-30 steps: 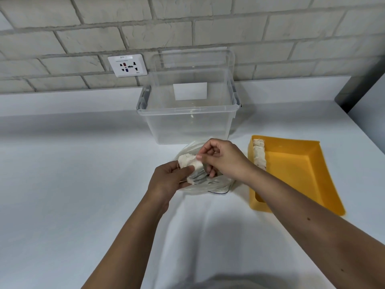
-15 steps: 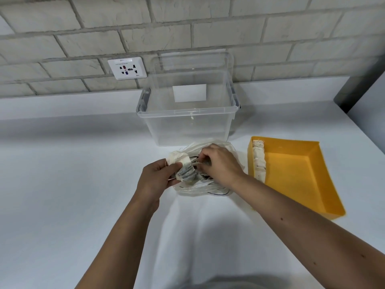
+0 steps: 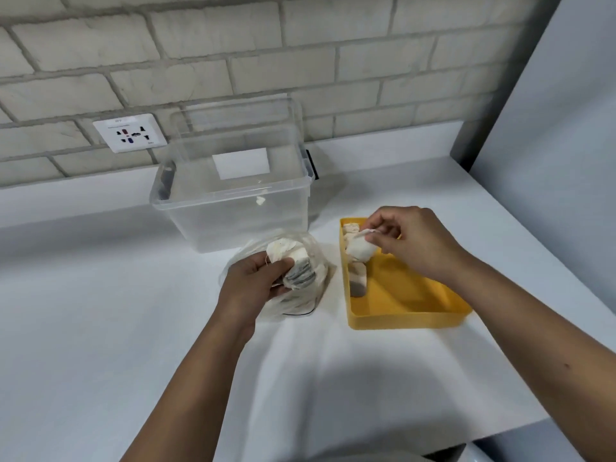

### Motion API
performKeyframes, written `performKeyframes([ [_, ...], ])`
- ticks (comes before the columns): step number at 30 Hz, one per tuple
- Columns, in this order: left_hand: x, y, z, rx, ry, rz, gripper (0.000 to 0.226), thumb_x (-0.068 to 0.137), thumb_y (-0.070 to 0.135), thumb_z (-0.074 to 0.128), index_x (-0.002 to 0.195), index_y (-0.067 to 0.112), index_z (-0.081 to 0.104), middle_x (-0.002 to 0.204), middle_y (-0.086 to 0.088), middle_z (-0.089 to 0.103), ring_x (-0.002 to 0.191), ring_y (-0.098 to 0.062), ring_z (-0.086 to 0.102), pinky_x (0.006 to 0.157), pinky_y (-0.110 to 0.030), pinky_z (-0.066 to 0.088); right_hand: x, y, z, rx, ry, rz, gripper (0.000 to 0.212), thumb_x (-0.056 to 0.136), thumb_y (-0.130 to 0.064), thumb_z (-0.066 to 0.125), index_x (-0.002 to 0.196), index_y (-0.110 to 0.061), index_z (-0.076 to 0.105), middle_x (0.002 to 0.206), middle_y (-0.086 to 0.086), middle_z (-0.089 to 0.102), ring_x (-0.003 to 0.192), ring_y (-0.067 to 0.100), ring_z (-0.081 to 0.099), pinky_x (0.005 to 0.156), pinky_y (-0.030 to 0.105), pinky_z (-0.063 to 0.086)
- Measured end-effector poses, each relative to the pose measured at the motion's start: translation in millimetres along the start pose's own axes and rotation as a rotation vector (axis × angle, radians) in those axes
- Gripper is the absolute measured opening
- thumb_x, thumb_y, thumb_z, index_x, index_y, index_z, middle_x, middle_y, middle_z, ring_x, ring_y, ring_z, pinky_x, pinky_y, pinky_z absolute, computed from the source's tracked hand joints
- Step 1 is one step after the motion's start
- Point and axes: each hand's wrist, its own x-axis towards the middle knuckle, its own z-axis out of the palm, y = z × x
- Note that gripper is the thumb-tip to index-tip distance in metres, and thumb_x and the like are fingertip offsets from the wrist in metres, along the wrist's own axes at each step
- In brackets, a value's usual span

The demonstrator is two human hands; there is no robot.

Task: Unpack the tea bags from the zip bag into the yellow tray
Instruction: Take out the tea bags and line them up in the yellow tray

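My left hand [image 3: 250, 285] grips a bundle of tea bags [image 3: 295, 266], fingers curled round it, just above the clear zip bag [image 3: 296, 303]. The zip bag lies crumpled on the white surface [image 3: 100, 311] beneath that hand. My right hand [image 3: 411, 243] pinches a single tea bag [image 3: 360, 251] between thumb and fingertips and holds it over the far left corner of the yellow tray [image 3: 406, 295], which sits just to the right of the zip bag. The pinched tea bag hangs close above a row of tea bags [image 3: 358, 278] standing along the tray's left wall. Behind both, a clear plastic box [image 3: 233, 208] stands against a brick wall, with a white wall socket [image 3: 130, 132] to its left.
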Motion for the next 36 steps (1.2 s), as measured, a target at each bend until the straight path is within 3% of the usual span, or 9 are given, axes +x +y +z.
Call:
performKeyframes([
  [3,1.0,-4.2,20.9,0.022,-0.043,-0.014,0.009,0.091,0.009,0.068,0.094,0.004,0.075,0.082,-0.005,0.077,0.073,-0.013,0.072,0.069,-0.022,0.060,-9.9,17.7,0.2,-0.045,-0.138,0.093,0.007,0.085,-0.018,0.073,0.088,-0.024,0.073,0.077,-0.013,0.064,0.075,0.003,0.060,0.068,0.019,0.047],
  [6,1.0,-5.7,34.7,0.030,-0.075,-0.008,0.010,0.092,0.007,0.066,0.097,0.008,0.074,0.080,-0.001,0.078,0.069,-0.008,0.072,0.065,-0.019,0.059,-14.4,32.2,15.5,-0.005,-0.276,0.182,0.009,0.083,-0.016,0.075,0.091,-0.020,0.074,0.079,-0.007,0.069,0.076,0.012,0.067,0.061,0.011,0.047],
  [9,2.1,-6.6,40.8,0.041,-0.102,-0.015,0.011,0.092,0.007,0.066,0.096,0.010,0.075,0.080,-0.001,0.078,0.070,-0.008,0.073,0.064,-0.019,0.058,-10.5,42.0,31.6,0.033,-0.339,0.228,0.010,0.084,-0.014,0.074,0.094,-0.017,0.073,0.080,0.001,0.072,0.073,0.021,0.070,0.060,0.021,0.054],
  [11,2.9,-7.3,41.5,0.045,-0.112,-0.019,0.012,0.092,0.007,0.065,0.097,0.012,0.075,0.082,-0.001,0.078,0.072,-0.009,0.073,0.065,-0.019,0.058,-7.0,45.1,40.8,0.029,-0.323,0.240,0.008,0.085,-0.013,0.073,0.092,-0.016,0.072,0.076,0.001,0.071,0.065,0.022,0.069,0.058,0.028,0.057],
  [15,6.5,-9.0,37.3,0.043,-0.101,-0.017,0.013,0.092,0.007,0.066,0.097,0.013,0.076,0.084,-0.001,0.078,0.074,-0.009,0.073,0.071,-0.020,0.060,-2.4,50.0,54.8,-0.039,-0.197,0.192,0.003,0.087,-0.017,0.071,0.089,-0.018,0.070,0.072,0.001,0.071,0.055,0.018,0.066,0.059,0.029,0.057],
  [19,10.6,-12.2,34.7,0.046,-0.107,-0.026,0.012,0.092,0.008,0.066,0.098,0.013,0.076,0.088,-0.003,0.079,0.078,-0.012,0.074,0.078,-0.025,0.061,1.3,55.0,57.6,-0.066,-0.186,0.205,0.015,0.080,-0.019,0.077,0.094,-0.021,0.071,0.084,-0.001,0.071,0.064,0.012,0.064,0.070,0.034,0.057],
  [23,14.2,-15.4,35.4,0.042,-0.116,-0.034,0.013,0.092,0.008,0.066,0.100,0.012,0.075,0.089,-0.004,0.079,0.079,-0.013,0.075,0.076,-0.024,0.061,-0.5,56.8,62.6,-0.148,-0.242,0.221,0.040,0.067,-0.025,0.086,0.103,-0.021,0.068,0.088,-0.009,0.060,0.080,0.011,0.055,0.064,0.021,0.041],
  [29,16.4,-19.8,34.7,0.062,-0.127,-0.051,0.012,0.092,0.010,0.067,0.100,0.012,0.075,0.092,-0.006,0.079,0.080,-0.014,0.075,0.078,-0.026,0.061,3.3,56.9,69.5,-0.114,-0.175,0.198,0.028,0.068,-0.015,0.082,0.088,-0.022,0.064,0.084,-0.003,0.065,0.078,0.015,0.059,0.069,0.032,0.050],
  [36,14.7,-22.4,37.7,0.058,-0.140,-0.080,0.017,0.092,0.012,0.068,0.106,0.008,0.075,0.091,-0.004,0.079,0.077,-0.011,0.074,0.066,-0.020,0.058,3.0,56.3,65.6,-0.127,-0.054,0.143,0.042,0.069,-0.021,0.085,0.105,-0.024,0.064,0.097,-0.008,0.059,0.068,-0.002,0.048,0.064,0.012,0.036],
])
